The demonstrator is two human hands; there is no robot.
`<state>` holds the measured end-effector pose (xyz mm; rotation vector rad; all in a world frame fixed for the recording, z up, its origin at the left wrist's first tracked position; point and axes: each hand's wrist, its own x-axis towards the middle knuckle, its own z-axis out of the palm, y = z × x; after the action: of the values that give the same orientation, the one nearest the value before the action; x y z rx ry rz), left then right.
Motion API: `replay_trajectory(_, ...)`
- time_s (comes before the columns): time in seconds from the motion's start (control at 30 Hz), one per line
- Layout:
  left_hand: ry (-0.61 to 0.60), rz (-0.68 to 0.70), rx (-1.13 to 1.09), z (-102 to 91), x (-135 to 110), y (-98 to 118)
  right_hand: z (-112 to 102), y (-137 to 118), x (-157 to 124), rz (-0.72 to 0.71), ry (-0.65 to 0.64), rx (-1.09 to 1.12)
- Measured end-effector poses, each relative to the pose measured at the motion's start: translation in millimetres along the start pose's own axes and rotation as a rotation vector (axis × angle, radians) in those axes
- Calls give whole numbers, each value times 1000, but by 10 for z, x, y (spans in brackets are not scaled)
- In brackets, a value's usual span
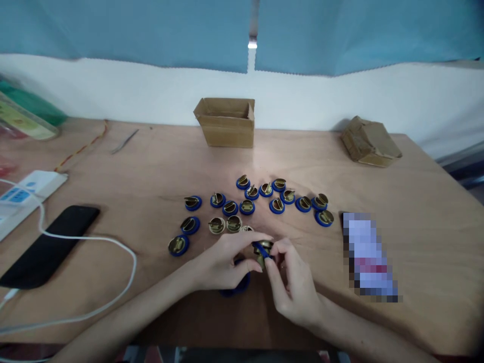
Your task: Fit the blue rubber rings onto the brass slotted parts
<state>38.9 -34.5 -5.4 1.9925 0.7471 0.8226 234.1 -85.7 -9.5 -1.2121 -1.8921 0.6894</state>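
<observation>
Both my hands meet near the front of the table around a round brass-coloured piece (pixel 266 244) with a blue ring (pixel 260 250) tilted against it. The thumb and fingers of my left hand (pixel 230 259) close on its left side. My right hand (pixel 297 285) pinches its right side with bent fingers. Just beyond the left hand lie a few brass pieces (pixel 217 225) with no blue around them. Under the left hand, partly hidden, are loose blue rings (pixel 240 286). Several brass pieces with blue rings (pixel 247 206) are spread farther out, many with a half-disc flap standing up.
At the back stand an open cardboard box (pixel 229 132) and a crumpled cardboard box (pixel 370 142). A black phone (pixel 53 247), white cable (pixel 128 275) and power strip (pixel 34 194) are on the left. To the right lies a phone with a blurred screen (pixel 370 257).
</observation>
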Motion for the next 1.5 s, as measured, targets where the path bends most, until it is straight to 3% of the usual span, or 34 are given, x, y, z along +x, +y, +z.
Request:
replay_trajectory(0.13, 47, 43, 59, -3, -17, -26, -23, 23, 33, 41, -42, 46)
replay_trajectory(0.33, 79, 45, 133, -49, -8, -30, -77, 30, 85, 205, -19, 303)
replay_trajectory(0.67, 118, 23, -81, 82, -33, -75, -176, 9, 233, 363, -75, 540)
replay_trajectory(0.8, 161, 37, -16, 47, 4, -69, -214, 26, 284, 488, -181, 654)
replay_trajectory(1.0, 254, 39, -101, 38, 7, -110, -216, 81, 297, 624, -262, 815)
replay_trajectory(1.27, 309, 21, -140, 72, -3, -147, -234, 165, 303, 589, -139, 913)
replay_trajectory(1.5, 304, 86, 16, 48, 27, -102, -232, 118, 308, 518, -128, 808)
